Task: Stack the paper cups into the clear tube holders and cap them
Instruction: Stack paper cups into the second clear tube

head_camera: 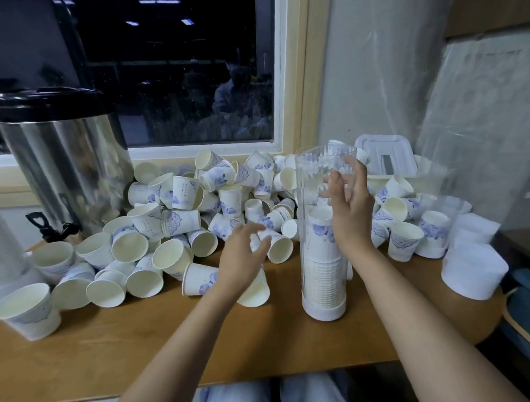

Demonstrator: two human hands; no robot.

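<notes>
A person seated at a wooden worktop (202, 338) works through a heap of loose paper cups (180, 209), with the job seemingly nearer its start than its end. One clear tube holder (314, 175) stands upright on its white base (324, 310) near the front right of the worktop. The stack of cups (323, 259) nested inside it reaches a little over halfway up. The upper part of the tube is unfilled, and no cap sits on its open top. The right hand (349, 207) is raised just beside the tube's upper half, fingers loosely spread and gripping nothing. Whether it touches the plastic cannot be told. The left hand (244, 255) reaches into the near edge of the heap, fingers extended and apart, over a cup lying on its side (279, 247). It has not closed round that cup. Dozens of blue-patterned cups lie tumbled, most on their sides, from a metal urn (61, 166) on the left to the far right, below a dark window (178, 68). White cylindrical pieces (473, 271) at the right edge may be caps or further holders; the view is too blurred to say. By this evidence, the first tube needs more cups and its cap, and most of the cups are yet to be stacked.
</notes>
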